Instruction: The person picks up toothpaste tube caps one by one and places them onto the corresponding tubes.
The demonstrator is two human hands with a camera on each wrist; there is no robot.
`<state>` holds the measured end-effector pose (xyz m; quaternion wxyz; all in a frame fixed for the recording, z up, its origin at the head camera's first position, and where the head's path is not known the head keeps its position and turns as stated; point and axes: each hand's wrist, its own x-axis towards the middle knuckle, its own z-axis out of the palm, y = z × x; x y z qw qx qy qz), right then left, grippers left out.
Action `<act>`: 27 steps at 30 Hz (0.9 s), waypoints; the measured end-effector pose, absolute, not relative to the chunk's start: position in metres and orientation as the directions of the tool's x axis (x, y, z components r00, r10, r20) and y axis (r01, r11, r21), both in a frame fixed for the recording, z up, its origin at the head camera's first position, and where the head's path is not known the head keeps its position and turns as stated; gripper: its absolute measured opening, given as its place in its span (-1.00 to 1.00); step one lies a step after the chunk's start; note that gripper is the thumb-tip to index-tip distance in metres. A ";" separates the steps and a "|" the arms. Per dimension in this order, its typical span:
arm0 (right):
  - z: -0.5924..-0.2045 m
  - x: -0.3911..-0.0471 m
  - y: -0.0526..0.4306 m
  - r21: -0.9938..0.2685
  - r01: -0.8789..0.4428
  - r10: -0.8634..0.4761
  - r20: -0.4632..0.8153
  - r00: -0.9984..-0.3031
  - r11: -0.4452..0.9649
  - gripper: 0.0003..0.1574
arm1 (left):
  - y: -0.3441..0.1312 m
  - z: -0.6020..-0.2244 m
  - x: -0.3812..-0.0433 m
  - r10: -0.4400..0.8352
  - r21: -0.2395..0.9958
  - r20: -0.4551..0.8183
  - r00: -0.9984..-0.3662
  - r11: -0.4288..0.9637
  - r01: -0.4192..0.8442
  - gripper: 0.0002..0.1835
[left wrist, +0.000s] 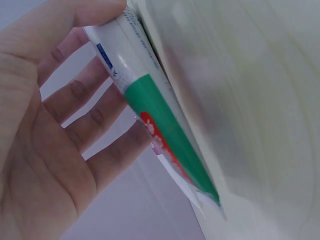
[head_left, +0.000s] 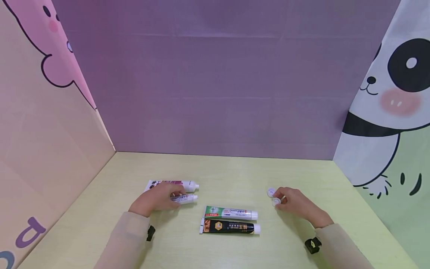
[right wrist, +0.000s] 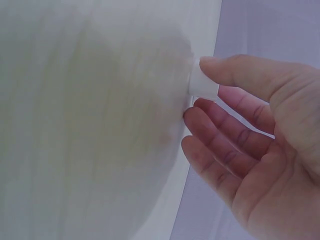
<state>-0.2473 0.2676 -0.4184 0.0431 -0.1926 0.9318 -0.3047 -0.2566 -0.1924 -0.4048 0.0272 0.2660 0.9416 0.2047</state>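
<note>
My left hand (head_left: 159, 198) pinches a white toothpaste tube (left wrist: 117, 52) between thumb and fingers, low over the table. That tube's green and red end shows in the left wrist view, and its capless nozzle points right in the head view. Just behind it lies a white and purple toothpaste tube (head_left: 189, 186), also without a cap and partly hidden by the hand. On the right, my right hand (head_left: 297, 203) pinches a small white cap (right wrist: 204, 82) at the tabletop. A second white cap (head_left: 271, 192) lies close behind it.
Between the hands a green and white toothpaste tube (head_left: 235, 213) and a black toothpaste tube (head_left: 228, 226) lie side by side, white caps on their right ends. The pale wooden table (head_left: 231, 172) is bounded by a purple back panel (head_left: 221, 93) and printed side panels.
</note>
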 end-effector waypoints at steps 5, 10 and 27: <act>-0.417 -0.247 0.268 -0.574 -0.334 -0.384 0.037 -0.923 0.748 -0.74 | -0.192 -0.404 -0.258 0.559 0.396 0.100 -0.823 0.736 0.548 -0.73; -0.413 -0.244 0.267 -0.575 -0.319 -0.375 0.023 -0.927 0.753 -0.75 | -0.189 -0.402 -0.257 0.560 0.415 0.100 -0.823 0.728 0.546 -0.73; -0.404 -0.236 0.268 -0.530 -0.426 -0.460 0.074 -0.885 0.734 -0.76 | -0.177 -0.386 -0.253 0.589 0.474 0.100 -0.802 0.681 0.559 -0.73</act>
